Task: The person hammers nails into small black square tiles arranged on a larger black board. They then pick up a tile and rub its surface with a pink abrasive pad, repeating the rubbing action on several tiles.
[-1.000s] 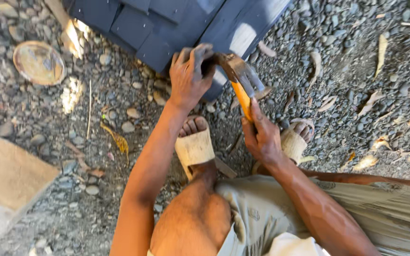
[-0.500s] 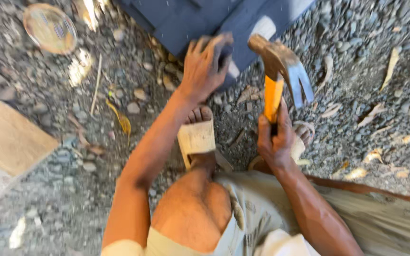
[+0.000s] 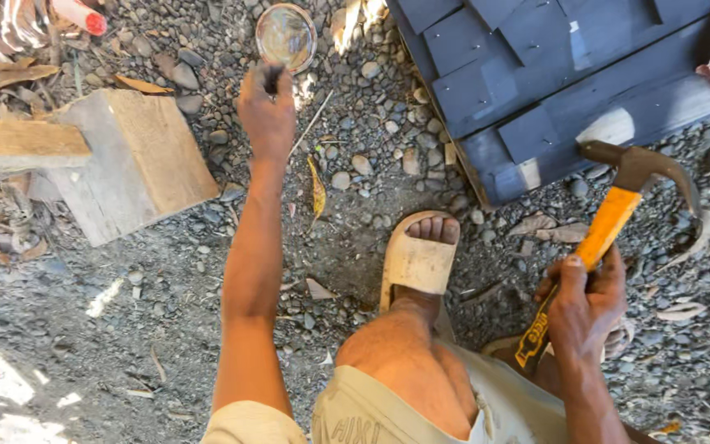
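Wood block [image 3: 129, 160] on gravel [image 3: 125, 329]; red tube [image 3: 78, 14], perhaps marker

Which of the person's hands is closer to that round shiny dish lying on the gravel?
Left. The left hand reaches out just below the round dish, fingertips at its rim. The right hand is far off to the lower right, gripping the orange-handled hammer.

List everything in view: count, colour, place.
hammer: one, orange handle, dark rusty claw head, right, held up over the gravel
round tin: one, shiny, top centre on the gravel
dark panel: one, blue-black overlapping tiles, top right
wood block: one, pale, left
plank: one, pale, far left
dry leaf: one, yellow, centre
gravel: grey, all over
sandal: one, tan, centre, on the foot
left hand: reaching to the tin, pinching something small and dark
right hand: gripping the hammer handle
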